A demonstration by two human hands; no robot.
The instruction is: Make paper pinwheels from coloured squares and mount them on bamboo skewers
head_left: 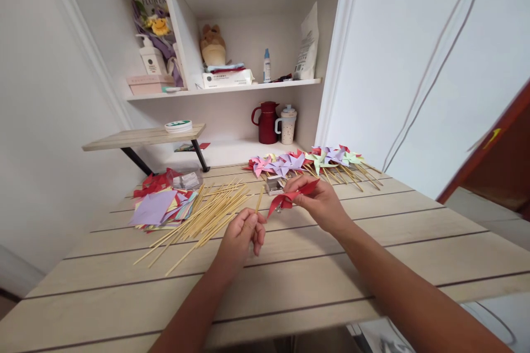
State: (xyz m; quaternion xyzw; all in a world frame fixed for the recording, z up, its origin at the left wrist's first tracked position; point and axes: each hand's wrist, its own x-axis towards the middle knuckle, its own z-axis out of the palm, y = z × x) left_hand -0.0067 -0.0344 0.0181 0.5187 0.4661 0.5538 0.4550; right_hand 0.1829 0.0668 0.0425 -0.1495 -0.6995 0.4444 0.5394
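Observation:
Over the middle of the table, my left hand (245, 230) pinches a thin wooden stick (260, 198) that points up and away from me. Just to its right, my right hand (317, 201) holds a red paper pinwheel (287, 199) between thumb and fingers. A small shiny piece shows on the pinwheel's underside. Stick and pinwheel are close together, with a gap between them. Behind the pinwheel stands a small clear container (273, 185), partly covered by my right hand. Left of my left hand lies a loose pile of wooden sticks (217, 212).
Stacked coloured paper squares (155, 208) and a clear plastic box (188, 178) lie at the left. Finished pinwheels on sticks (321, 161) lie along the back right. A small raised wooden shelf (143, 137) stands back left. A red jug (268, 123) and a cup (288, 125) stand behind the table.

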